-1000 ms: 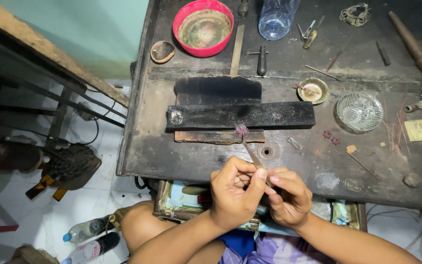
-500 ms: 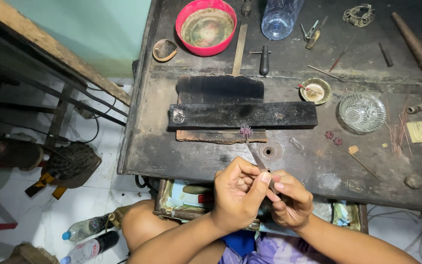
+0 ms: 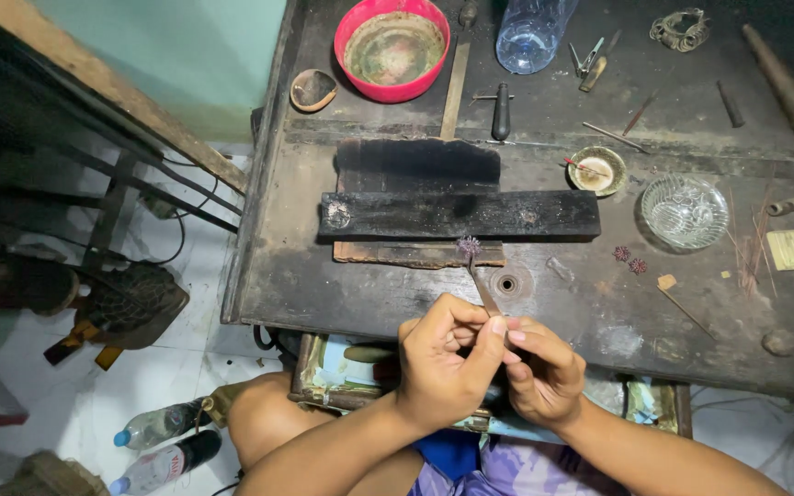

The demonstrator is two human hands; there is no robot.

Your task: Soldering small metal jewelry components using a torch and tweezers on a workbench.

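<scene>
**Tech 1:** Head view showed a small purplish flower-shaped piece [image 3: 469, 245] at the tip of a thin tool [image 3: 483, 290], just above the near edge of the dark tabletop [image 3: 342, 289]. Where was the grip?

**Tech 2:** Both hands met on the tool's lower end. The left hand [image 3: 443, 367] pinched the shank between thumb and fingers; the right hand [image 3: 542, 372] closed against it from the other side, fingertips pressed to the same spot. A two-handed pinch likely steadied so slight a part.

**Tech 1:** Why so near the blocks?

**Tech 2:** The piece hung just in front of a charred wooden block [image 3: 459, 215], which lay across a thinner board [image 3: 418, 253]. The scorching suggested a heat-work surface, so the piece was probably kept close to it.

**Tech 1:** Surroundings?

**Tech 2:** Two similar small flower pieces [image 3: 629, 259] lay to the right, near a glass bowl [image 3: 685, 211] and a small brass dish [image 3: 596, 171]. A red bowl [image 3: 391, 48], plastic bottle [image 3: 532, 32] and small pliers [image 3: 589, 61] sat along the far side, apart from the working zone.
</scene>
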